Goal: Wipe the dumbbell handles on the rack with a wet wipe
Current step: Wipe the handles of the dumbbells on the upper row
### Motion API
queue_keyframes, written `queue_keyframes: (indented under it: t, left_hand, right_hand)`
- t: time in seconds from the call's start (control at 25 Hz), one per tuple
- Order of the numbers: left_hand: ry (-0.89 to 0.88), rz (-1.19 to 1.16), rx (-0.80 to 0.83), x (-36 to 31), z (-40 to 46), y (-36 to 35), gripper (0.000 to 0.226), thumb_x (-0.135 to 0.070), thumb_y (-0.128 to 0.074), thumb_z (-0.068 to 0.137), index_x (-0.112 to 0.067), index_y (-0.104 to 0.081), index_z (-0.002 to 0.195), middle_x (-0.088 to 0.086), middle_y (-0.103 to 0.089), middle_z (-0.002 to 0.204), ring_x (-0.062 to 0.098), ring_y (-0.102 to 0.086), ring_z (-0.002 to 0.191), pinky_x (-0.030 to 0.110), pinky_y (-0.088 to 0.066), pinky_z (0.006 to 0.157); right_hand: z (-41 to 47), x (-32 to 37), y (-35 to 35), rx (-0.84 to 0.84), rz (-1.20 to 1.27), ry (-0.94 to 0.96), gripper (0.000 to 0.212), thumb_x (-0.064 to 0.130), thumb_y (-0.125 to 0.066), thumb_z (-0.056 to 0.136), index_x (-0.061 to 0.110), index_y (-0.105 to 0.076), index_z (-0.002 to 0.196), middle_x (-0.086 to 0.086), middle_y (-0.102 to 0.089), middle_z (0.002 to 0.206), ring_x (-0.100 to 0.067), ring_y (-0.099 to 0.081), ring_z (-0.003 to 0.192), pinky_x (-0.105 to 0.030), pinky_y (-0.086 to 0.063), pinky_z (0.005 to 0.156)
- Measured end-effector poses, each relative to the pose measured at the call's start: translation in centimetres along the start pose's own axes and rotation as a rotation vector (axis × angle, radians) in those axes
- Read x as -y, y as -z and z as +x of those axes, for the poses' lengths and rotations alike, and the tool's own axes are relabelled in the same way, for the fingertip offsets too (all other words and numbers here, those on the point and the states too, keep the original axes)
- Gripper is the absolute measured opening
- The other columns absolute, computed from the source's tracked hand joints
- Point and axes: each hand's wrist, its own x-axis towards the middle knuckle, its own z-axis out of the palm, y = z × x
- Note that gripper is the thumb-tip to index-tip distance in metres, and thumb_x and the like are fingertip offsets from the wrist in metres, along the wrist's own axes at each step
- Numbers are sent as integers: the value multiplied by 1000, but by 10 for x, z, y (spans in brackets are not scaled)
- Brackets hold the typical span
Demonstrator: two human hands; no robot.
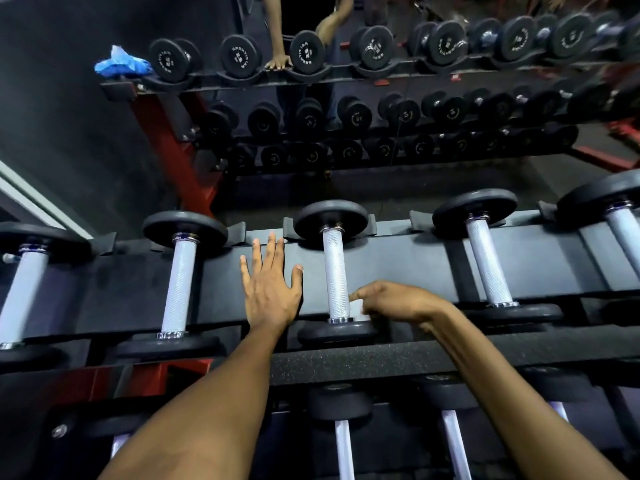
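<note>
White wet wipe [356,309] pinched by right hand [391,301] against dumbbell handle [336,275]

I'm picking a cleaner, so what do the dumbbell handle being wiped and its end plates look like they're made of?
The handle looks like bare metal: silvery, knurled texture, shiny chrome-like collars. The end plates look rubber or urethane coated: matte black, no glare, though painted iron can't be excluded.

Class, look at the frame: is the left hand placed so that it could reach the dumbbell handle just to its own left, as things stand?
Probably yes. The left hand rests flat and empty on the rack shelf, and the dumbbell handle to its left lies bare with open shelf between them. The right hand with the wet wipe is on the other side.
</note>
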Motion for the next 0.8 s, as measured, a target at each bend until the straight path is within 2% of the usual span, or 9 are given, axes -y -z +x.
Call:
queue_keyframes:
  t: [0.16,0.24,0.32,0.4,0.48,0.52,0.6,0.68,0.8]
  left_hand:
    - [7,-14,-5,0,-1,0,70,-51,-20,92,-20,-18,155,-6,-13,162,15,6,150,39,10,121]
    - [10,-24,-6,-1,-2,2,71,-52,-19,92,-20,-18,155,-5,-14,162,15,6,150,39,10,121]
    - [9,-23,-15,-2,0,2,70,-52,-20,92,-20,-19,154,-4,-13,162,15,6,150,39,12,120]
    - [10,-13,-20,-2,1,2,70,-52,-20,92,-20,-19,154,-3,-11,163,17,7,150,38,15,119]
    - [9,-5,-15,-2,0,2,71,-54,-17,91,-21,-19,154,-3,-11,162,18,6,150,40,14,120]
    - [12,-5,-10,-2,-1,1,71,-54,-16,91,-21,-18,154,-4,-11,162,17,5,150,41,12,120]
    - [26,-13,-7,-1,-1,0,69,-53,-19,92,-22,-19,154,-5,-12,162,16,5,150,42,9,121]
    - [35,-18,-4,-2,-1,1,69,-52,-21,93,-22,-19,154,-6,-11,162,16,6,150,42,9,121]
    - [32,-17,7,-2,0,2,71,-55,-16,91,-23,-17,155,-6,-11,162,15,7,150,41,9,121]
  right_hand:
    - [-2,5,-2,-88,21,-51,23,0,-42,84,2,-64,80,1,-49,58,-2,-38,44,-14,-26,41]
    - [-2,7,-5,-103,-45,-34,22,2,-41,84,5,-63,84,-3,-47,62,-9,-39,52,-20,-28,48]
    - [-5,14,-2,-125,-191,-24,23,5,-40,84,8,-62,77,-6,-44,66,-17,-37,61,-28,-28,58]
    - [-10,20,-2,-115,-219,-35,30,5,-42,87,13,-49,59,-3,-39,59,-15,-32,57,-29,-25,55]
    - [-17,29,-8,-109,-223,-54,35,8,-48,89,16,-44,55,-2,-40,57,-15,-34,56,-29,-24,53]
    - [-20,33,-15,-131,-307,-51,30,10,-50,90,15,-50,60,-5,-46,63,-18,-42,60,-28,-28,53]
    - [-27,45,-27,-215,-608,-67,11,7,-51,91,6,-62,93,-14,-59,93,-27,-57,86,-24,-38,64]
    - [-36,60,-34,-259,-850,-3,27,1,-50,91,0,-55,118,-17,-57,115,-30,-58,104,-26,-40,72]
    - [-40,84,-14,-167,-809,237,27,10,-55,91,13,-65,116,-9,-65,111,-22,-61,97,-25,-47,79]
